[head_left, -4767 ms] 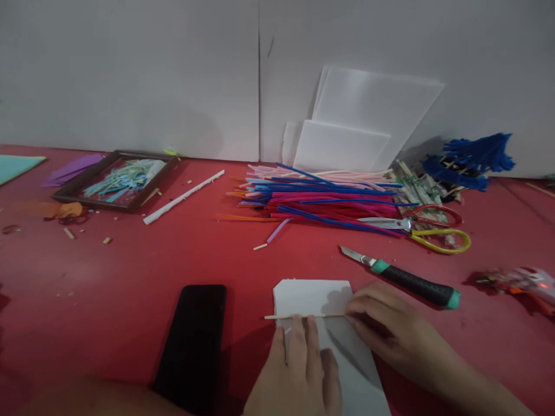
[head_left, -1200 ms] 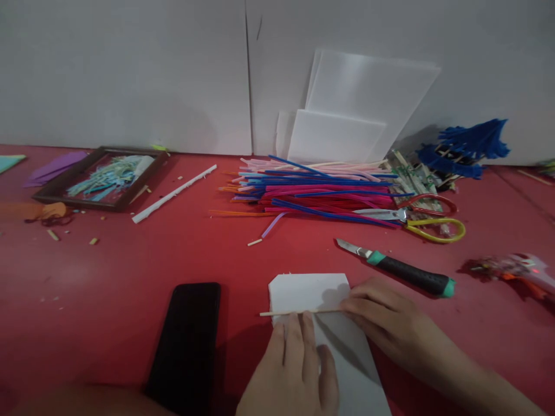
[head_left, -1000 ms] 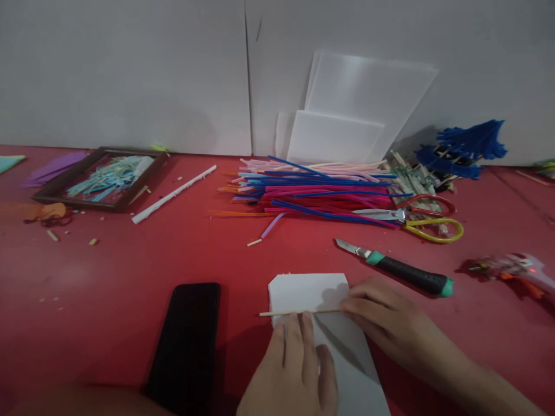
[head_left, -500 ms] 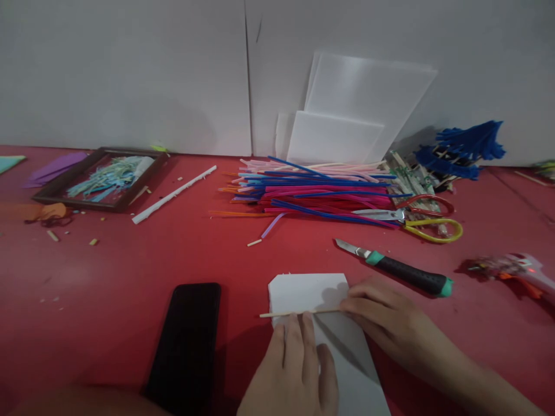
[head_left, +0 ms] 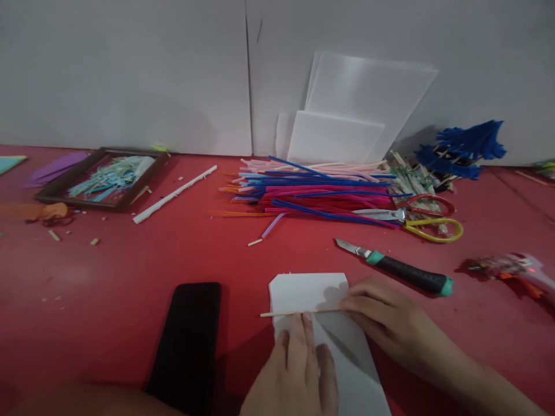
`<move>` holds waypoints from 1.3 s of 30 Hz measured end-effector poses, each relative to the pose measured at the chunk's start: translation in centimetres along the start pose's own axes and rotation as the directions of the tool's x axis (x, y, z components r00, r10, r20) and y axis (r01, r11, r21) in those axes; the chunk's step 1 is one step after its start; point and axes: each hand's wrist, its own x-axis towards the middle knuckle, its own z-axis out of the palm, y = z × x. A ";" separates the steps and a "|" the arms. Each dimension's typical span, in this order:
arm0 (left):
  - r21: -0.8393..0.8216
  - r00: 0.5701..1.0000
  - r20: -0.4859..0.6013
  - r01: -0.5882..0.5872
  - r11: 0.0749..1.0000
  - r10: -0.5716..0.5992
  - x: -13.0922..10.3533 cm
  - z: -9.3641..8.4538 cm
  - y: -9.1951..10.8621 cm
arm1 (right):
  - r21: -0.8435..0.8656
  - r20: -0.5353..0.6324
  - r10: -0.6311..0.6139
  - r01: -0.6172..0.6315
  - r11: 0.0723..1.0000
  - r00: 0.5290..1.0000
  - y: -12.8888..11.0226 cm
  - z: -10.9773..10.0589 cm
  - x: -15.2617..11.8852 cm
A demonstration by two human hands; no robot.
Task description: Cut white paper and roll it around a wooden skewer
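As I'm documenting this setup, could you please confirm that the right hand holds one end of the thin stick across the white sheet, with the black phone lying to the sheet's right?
Not quite: the head view shows the black phone to the left of the white sheet. The right hand does hold one end of the thin stick.

The left hand [head_left: 292, 370] lies palm down, two fingers reaching forward, thumb apart to their right. Right of those fingertips, the right hand [head_left: 390, 323] pinches, its forearm [head_left: 481, 370] slanting back rightward.
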 end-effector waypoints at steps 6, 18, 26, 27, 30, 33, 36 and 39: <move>-0.004 0.998 -0.059 0.011 1.000 -0.011 0.0 0.2 0.0 | -0.012 0.003 -0.013 0.013 1.000 1.000 0.0 -0.1 0.1; -0.020 0.999 -0.035 0.010 1.000 -0.011 0.0 0.4 0.1 | 0.010 0.012 0.015 -0.015 1.000 1.000 -0.2 0.2 0.0; -0.038 1.000 -0.016 -0.012 0.999 0.011 0.0 0.3 0.0 | 0.034 0.013 0.016 -0.017 0.999 1.000 -0.2 0.0 0.1; -0.035 1.000 -0.029 -0.004 0.999 0.003 0.0 0.3 0.0 | 0.040 0.005 0.021 -0.021 0.999 1.000 -0.2 -0.1 0.1; -0.031 0.998 -0.058 0.016 0.999 -0.018 0.1 0.3 0.0 | 0.054 -0.023 0.043 -0.042 0.998 0.999 -0.3 -0.3 0.1; -0.019 0.998 -0.063 0.015 1.000 -0.016 0.1 0.3 0.0 | 0.051 -0.074 0.075 -0.071 0.996 0.994 -0.2 -0.5 0.0; -0.003 0.999 -0.052 -0.001 1.000 0.001 0.0 0.4 0.0 | 0.015 -0.133 0.086 -0.085 0.996 0.987 -0.1 -0.6 0.0; 0.000 0.999 -0.026 -0.020 1.000 0.020 -0.2 0.5 0.1 | -0.052 -0.210 0.097 -0.110 0.993 0.973 0.3 -0.4 -0.1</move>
